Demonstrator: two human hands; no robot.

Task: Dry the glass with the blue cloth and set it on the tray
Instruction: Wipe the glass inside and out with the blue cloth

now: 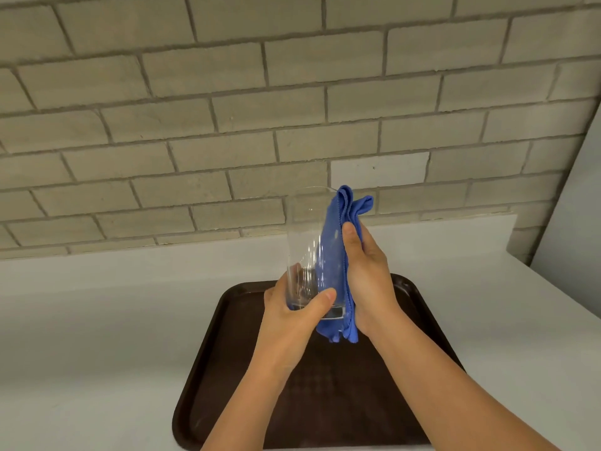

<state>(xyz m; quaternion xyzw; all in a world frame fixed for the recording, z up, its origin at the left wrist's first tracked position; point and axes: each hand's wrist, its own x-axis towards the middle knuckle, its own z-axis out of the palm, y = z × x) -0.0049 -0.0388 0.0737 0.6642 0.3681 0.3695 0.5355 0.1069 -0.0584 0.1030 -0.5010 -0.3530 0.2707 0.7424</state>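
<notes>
A tall clear glass [305, 236] is held upright in the air above the dark brown tray [208, 369]. My left hand [292, 315] grips the glass near its base, thumb across the front. My right hand [367, 275] presses the blue cloth [335, 255] flat against the right side of the glass, thumb pointing up along it. The cloth sticks out above the rim and hangs below the base. The fingers of my right hand are hidden behind the cloth and glass.
The tray lies on a white counter [97, 320] that runs to a grey brick wall [227, 109]. A white panel [572, 222] stands at the far right, where the counter ends.
</notes>
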